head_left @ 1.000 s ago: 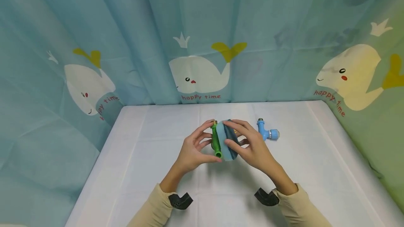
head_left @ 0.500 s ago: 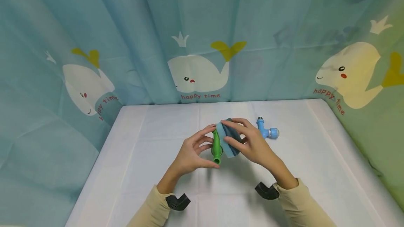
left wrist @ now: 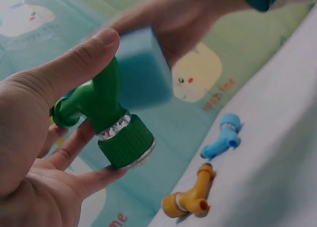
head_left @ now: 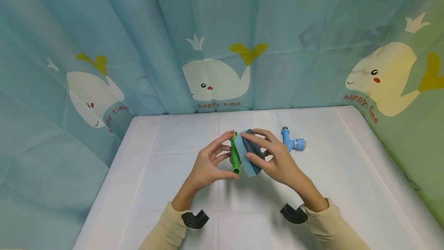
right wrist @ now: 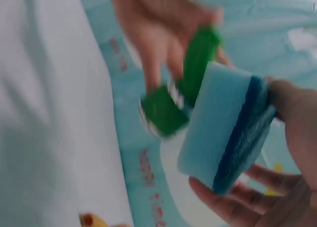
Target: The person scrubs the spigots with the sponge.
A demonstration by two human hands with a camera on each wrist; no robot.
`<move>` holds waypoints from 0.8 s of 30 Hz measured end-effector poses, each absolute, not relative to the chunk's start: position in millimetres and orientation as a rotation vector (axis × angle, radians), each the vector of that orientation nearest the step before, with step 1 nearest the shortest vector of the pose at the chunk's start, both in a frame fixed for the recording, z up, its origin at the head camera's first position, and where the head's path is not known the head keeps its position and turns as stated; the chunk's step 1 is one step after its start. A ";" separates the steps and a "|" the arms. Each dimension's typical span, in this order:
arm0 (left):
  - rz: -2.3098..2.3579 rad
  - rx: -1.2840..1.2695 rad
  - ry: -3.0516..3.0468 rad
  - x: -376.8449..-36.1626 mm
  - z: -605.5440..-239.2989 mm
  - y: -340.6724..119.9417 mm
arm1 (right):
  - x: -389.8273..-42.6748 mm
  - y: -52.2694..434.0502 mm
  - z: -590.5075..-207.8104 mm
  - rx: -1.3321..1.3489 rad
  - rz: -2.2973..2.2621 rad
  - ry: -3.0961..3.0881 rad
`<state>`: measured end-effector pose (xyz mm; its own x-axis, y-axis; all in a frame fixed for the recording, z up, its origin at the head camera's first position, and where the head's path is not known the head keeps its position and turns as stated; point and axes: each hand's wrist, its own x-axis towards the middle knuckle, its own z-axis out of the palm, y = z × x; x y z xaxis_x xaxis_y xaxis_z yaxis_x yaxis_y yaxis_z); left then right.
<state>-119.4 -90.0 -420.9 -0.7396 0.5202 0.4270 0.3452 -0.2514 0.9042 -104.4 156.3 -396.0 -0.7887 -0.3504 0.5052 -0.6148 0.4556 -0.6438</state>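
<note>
Above the white table point(head_left: 173, 157) my left hand point(head_left: 208, 165) grips a green tap-shaped pipe fitting point(head_left: 235, 156), thumb and fingers curled round it; the left wrist view shows its ridged green cap point(left wrist: 126, 145). My right hand point(head_left: 274, 159) holds a light-blue sponge with a dark-blue scouring layer point(head_left: 250, 153), whose pale face is pressed against the green fitting point(right wrist: 190, 88). The sponge point(right wrist: 225, 133) sits between thumb and fingers in the right wrist view.
A blue fitting point(head_left: 293, 142) lies on the table right of my hands, also seen as the blue fitting point(left wrist: 223, 140). A yellow fitting point(left wrist: 190, 197) lies near it, hidden by my hands in the head view. Whale-print curtains point(head_left: 215, 80) close in the table.
The sponge has slid along the green fitting, up and then back down, while the left hand tilted the fitting slightly. Both hands stay in the same spot.
</note>
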 end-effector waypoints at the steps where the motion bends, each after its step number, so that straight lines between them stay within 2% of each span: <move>1: 2.145 1.077 1.847 -120.1 -420.4 -90.2 | -102.7 154.9 -396.9 0.854 1.265 -2.403; 14: 2.200 1.064 1.900 -124.8 -419.3 -92.2 | -92.2 152.9 -399.3 1.034 1.172 -2.398; 24: 2.254 1.034 1.856 -125.3 -414.0 -92.2 | -91.3 156.5 -400.9 1.063 1.235 -2.390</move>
<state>-125.3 -92.2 -414.0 -0.7764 0.4319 0.4590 0.3677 -0.2810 0.8865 -91.3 156.5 -400.9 -0.7030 -0.4928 0.5127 -0.7033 0.3747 -0.6042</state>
